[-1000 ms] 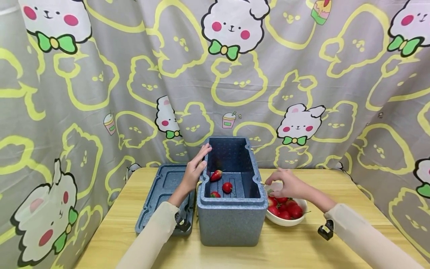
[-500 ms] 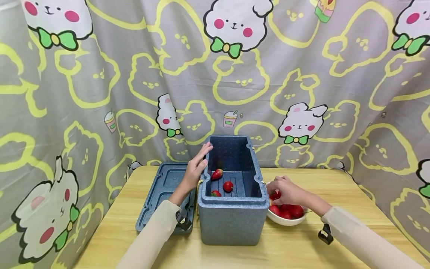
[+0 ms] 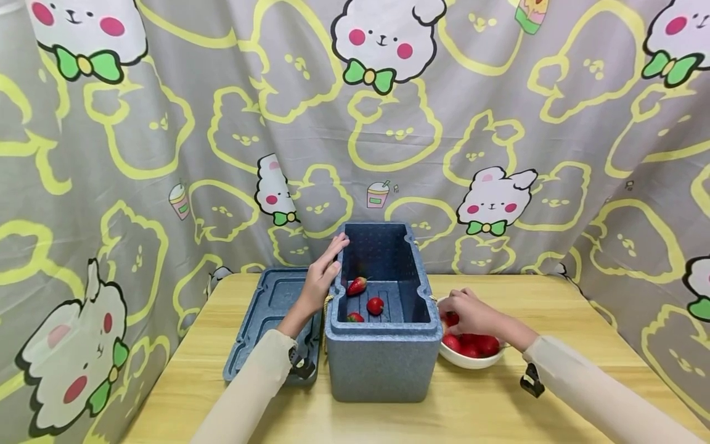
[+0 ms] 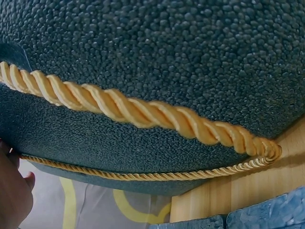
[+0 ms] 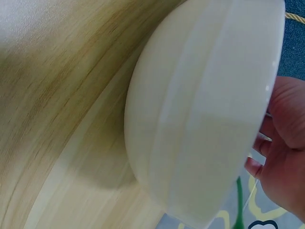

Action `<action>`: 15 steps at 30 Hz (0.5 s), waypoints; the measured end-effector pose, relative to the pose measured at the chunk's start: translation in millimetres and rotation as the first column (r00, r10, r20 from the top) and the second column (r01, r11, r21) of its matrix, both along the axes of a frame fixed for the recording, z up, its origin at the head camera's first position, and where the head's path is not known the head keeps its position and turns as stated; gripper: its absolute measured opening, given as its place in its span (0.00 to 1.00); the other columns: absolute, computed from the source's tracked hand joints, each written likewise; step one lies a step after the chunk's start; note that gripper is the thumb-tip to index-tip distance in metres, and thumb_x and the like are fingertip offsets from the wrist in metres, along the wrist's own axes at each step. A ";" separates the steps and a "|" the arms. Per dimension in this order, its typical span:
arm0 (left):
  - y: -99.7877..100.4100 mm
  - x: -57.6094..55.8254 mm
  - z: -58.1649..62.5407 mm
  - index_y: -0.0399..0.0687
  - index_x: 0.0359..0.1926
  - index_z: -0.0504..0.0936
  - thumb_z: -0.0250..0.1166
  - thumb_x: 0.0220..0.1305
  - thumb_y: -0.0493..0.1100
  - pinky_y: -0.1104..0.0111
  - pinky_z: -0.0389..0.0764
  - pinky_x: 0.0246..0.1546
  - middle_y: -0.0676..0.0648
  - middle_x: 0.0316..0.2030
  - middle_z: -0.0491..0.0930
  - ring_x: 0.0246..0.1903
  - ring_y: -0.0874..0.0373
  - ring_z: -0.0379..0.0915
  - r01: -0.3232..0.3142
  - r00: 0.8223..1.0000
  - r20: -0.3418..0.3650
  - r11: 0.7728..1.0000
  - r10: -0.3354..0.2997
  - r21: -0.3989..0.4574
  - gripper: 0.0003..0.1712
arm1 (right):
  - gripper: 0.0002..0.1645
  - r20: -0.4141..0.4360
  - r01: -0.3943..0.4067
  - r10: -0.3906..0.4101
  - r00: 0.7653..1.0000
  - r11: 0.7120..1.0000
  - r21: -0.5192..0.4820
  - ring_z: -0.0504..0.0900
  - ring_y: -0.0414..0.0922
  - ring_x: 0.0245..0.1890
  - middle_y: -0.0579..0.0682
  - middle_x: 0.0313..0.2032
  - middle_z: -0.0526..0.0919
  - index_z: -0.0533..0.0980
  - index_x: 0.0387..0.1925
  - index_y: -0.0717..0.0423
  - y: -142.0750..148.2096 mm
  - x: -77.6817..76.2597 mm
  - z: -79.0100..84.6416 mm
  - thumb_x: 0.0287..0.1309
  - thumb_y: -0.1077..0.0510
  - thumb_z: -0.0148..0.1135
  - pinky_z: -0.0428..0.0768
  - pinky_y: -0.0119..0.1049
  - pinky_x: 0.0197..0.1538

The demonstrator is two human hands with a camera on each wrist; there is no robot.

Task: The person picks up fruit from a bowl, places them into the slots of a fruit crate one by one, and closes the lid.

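Note:
My left hand [image 3: 320, 279] rests on the left rim of a grey-blue foam box [image 3: 383, 370], fingers straight along the edge. Inside the box lie a tilted strawberry [image 3: 357, 285], a round strawberry [image 3: 375, 306] and a third strawberry [image 3: 355, 317] partly hidden by the near wall. Right of the box, my right hand [image 3: 470, 313] reaches into a white bowl [image 3: 471, 362] of several strawberries [image 3: 470, 346], fingers bent downward. Its fingertips are hidden among the fruit, so a grip cannot be made out. The right wrist view shows the bowl's outside [image 5: 200, 114] with the hand beyond its rim.
A matching foam lid [image 3: 266, 320] lies on the wooden table [image 3: 383, 422] left of the box. Twisted gold rope [image 4: 143, 112] hangs along the box's side. A patterned curtain [image 3: 399, 123] stands behind the table.
My right hand has lowered from above the bowl into it, with its fingers down among the strawberries. The left hand stays on the box rim, and the strawberries in the box lie as before.

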State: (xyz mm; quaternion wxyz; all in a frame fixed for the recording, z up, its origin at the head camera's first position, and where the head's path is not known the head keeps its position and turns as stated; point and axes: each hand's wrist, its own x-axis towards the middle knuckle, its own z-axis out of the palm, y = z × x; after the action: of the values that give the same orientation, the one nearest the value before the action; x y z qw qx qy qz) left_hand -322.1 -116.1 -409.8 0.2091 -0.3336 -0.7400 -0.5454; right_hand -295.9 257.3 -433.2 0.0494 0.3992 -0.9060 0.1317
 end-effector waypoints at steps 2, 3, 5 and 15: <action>0.2 0.0 0.7 0.44 0.74 0.69 0.47 0.76 0.41 0.44 0.54 0.77 0.44 0.78 0.59 0.80 0.39 0.45 -0.002 1.000 0.001 1.000 0.002 -0.002 0.28 | 0.15 -0.004 0.009 -0.009 1.000 1.000 0.004 0.67 0.38 0.34 0.34 0.27 0.81 0.83 0.29 0.39 -0.1 -0.5 0.1 0.42 0.59 0.81 0.59 0.38 0.43; 0.2 0.0 0.8 0.43 0.74 0.69 0.46 0.76 0.41 0.44 0.54 0.77 0.43 0.78 0.59 0.80 0.39 0.44 0.000 1.000 0.003 1.000 0.000 -0.002 0.29 | 0.14 -0.007 0.012 -0.012 1.000 1.000 0.006 0.67 0.38 0.34 0.34 0.27 0.82 0.84 0.29 0.38 0.0 -0.7 0.2 0.42 0.58 0.81 0.59 0.38 0.43; 0.2 0.3 0.7 0.43 0.74 0.69 0.46 0.76 0.40 0.44 0.54 0.77 0.43 0.78 0.59 0.80 0.38 0.44 0.000 1.000 0.006 1.000 0.000 -0.006 0.29 | 0.13 -0.007 0.018 -0.018 1.000 1.000 0.014 0.67 0.38 0.34 0.34 0.28 0.82 0.84 0.30 0.37 0.5 -0.8 0.2 0.44 0.57 0.81 0.59 0.38 0.43; -0.2 2.1 1.2 0.43 0.74 0.69 0.47 0.76 0.43 0.44 0.55 0.77 0.44 0.78 0.60 0.80 0.44 0.45 -0.008 1.000 0.008 1.000 0.009 -0.010 0.29 | 0.13 0.001 0.028 -0.028 1.000 0.999 0.026 0.65 0.36 0.33 0.35 0.27 0.81 0.83 0.30 0.37 1.3 -0.5 3.3 0.44 0.55 0.80 0.58 0.38 0.42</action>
State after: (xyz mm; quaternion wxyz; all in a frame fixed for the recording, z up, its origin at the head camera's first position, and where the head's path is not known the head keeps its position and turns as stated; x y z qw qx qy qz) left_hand -320.0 -116.3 -408.5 0.2065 -0.3293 -0.7451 -0.5420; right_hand -296.4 258.6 -429.9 0.0456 0.3871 -0.9131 0.1195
